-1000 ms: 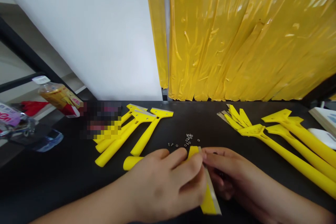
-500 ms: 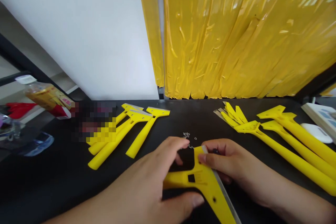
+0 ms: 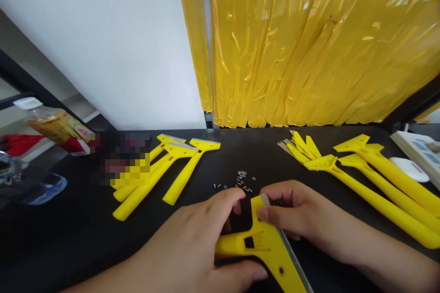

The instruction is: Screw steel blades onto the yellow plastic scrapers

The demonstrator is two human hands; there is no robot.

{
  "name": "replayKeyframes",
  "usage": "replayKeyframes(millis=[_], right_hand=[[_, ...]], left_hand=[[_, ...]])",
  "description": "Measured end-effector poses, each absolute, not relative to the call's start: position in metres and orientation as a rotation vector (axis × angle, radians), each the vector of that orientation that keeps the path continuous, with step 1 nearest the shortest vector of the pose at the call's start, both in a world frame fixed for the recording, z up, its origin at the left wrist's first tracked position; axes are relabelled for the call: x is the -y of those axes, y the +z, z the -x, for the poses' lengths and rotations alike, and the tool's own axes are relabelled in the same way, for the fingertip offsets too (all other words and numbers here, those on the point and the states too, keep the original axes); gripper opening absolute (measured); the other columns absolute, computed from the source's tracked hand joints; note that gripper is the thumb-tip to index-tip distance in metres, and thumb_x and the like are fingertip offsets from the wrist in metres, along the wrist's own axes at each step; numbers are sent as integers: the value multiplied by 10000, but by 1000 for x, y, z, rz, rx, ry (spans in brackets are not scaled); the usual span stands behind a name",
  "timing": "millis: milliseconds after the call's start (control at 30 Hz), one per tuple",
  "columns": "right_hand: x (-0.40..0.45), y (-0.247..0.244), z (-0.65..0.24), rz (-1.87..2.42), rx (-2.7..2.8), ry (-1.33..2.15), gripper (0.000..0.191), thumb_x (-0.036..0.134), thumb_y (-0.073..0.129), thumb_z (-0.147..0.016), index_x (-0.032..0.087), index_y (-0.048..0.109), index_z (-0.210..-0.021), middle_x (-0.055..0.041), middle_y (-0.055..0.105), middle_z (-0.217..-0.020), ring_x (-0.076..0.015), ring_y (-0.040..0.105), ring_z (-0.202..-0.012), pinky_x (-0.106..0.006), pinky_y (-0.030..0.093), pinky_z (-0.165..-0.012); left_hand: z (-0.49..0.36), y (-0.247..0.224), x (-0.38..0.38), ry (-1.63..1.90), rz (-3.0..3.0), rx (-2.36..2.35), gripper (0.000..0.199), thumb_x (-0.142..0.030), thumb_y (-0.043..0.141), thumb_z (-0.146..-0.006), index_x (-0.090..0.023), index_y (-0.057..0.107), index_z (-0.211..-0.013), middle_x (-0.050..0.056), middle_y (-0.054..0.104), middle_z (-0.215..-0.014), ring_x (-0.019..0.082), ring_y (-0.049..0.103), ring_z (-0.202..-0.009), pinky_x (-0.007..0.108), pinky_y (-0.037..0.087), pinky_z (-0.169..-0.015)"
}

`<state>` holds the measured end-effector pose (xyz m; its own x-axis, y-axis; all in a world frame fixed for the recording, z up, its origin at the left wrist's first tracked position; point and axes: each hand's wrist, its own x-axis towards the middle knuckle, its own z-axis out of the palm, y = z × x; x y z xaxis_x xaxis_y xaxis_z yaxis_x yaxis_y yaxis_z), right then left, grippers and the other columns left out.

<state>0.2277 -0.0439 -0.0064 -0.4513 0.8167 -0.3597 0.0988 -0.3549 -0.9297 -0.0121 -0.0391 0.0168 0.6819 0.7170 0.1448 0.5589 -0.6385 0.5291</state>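
Observation:
A yellow scraper (image 3: 271, 247) with a metal blade along its head lies between my hands at the lower middle. My left hand (image 3: 209, 238) is wrapped loosely round its handle, thumb below and fingers above. My right hand (image 3: 292, 208) pinches the upper end of the head, thumb on the face near a hole; its other fingers are partly hidden behind. Just beyond my hands, small screws and nuts (image 3: 242, 176) lie scattered on the black table (image 3: 237, 146).
Several yellow scrapers (image 3: 185, 174) lie at the left, partly pixelated. More yellow handles (image 3: 371, 192) and loose yellow pieces (image 3: 304, 146) lie at the right. A bottle (image 3: 58, 123) stands tilted far left. Near the right edge are a white power strip (image 3: 412, 146) and a white object (image 3: 409, 169).
My left fingers have lowered slightly, and more of the screws and nuts show beyond them. The scraper and my right hand have shifted slightly down. The camera view has moved a little.

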Motion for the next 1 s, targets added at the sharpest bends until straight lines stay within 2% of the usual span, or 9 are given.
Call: replayKeyframes(millis=[67, 133, 233, 300, 367, 500, 667, 800, 1000], right_hand=[[43, -6, -228, 1219, 1362, 1856, 436, 572, 794, -845, 163, 653, -783, 63, 433, -622, -85, 315, -559, -239, 226, -507], [44, -6, -227, 1204, 1355, 1861, 438, 565, 792, -848, 164, 641, -757, 68, 423, -608, -81, 300, -551, -241, 213, -502], [47, -5, -225, 1195, 1285, 1901, 433, 543, 755, -886, 173, 603, -719, 81, 387, -563, -76, 266, -521, -247, 186, -488], [48, -5, -224, 1194, 1225, 1943, 414, 528, 734, -904, 177, 600, -731, 86, 379, -550, -75, 250, -505, -251, 176, -479], [49, -4, -225, 1182, 1197, 1970, 406, 522, 733, -905, 178, 596, -737, 86, 377, -551, -75, 246, -501, -252, 174, -476], [48, -1, -229, 1191, 1282, 1905, 419, 538, 768, -876, 168, 617, -749, 75, 405, -586, -75, 279, -524, -243, 197, -480], [53, 3, -230, 1204, 1437, 1886, 446, 553, 775, -875, 170, 600, -729, 60, 424, -623, -82, 319, -570, -235, 233, -504], [61, 3, -226, 1258, 1512, 1872, 440, 550, 796, -857, 168, 613, -736, 49, 447, -661, -98, 364, -625, -237, 269, -539], [61, -5, -219, 1259, 1551, 1808, 456, 568, 773, -867, 174, 595, -722, 48, 433, -670, -108, 359, -633, -250, 282, -540]], left_hand=[[12, 15, 40, 493, -2511, -956, 742, -461, 885, -760, -240, 529, -1373, 34, 789, -1096, 234, 781, -824, 303, 618, -679], [11, 16, 41, 556, -2673, -889, 680, -445, 846, -814, -229, 526, -1374, 63, 775, -1173, 242, 782, -886, 306, 626, -701], [8, 16, 44, 694, -3000, -777, 435, -303, 670, -967, -203, 552, -1373, 119, 747, -1259, 279, 761, -1011, 366, 628, -779], [6, 17, 46, 746, -3118, -679, 334, -207, 558, -1014, -190, 587, -1346, 103, 771, -1190, 270, 761, -979, 371, 625, -772], [6, 18, 45, 760, -3094, -622, 271, -238, 548, -1037, -181, 618, -1292, 82, 786, -1142, 258, 762, -953, 359, 625, -773], [9, 24, 40, 592, -2530, -897, 504, -524, 751, -901, -190, 631, -1259, 77, 773, -1132, 256, 755, -946, 328, 612, -767], [7, 27, 40, 25, -1460, -914, 360, -458, 740, -910, -255, 715, -1206, 7, 747, -946, 167, 692, -793, 223, 511, -643], [-2, 13, 42, 11, -1041, -746, 218, -384, 796, -871, -206, 778, -996, -25, 639, -795, 80, 509, -635, 166, 375, -567], [-8, -2, 38, 116, -952, -818, 338, -461, 881, -749, -161, 729, -714, -46, 561, -651, 75, 417, -584, 190, 319, -550]])
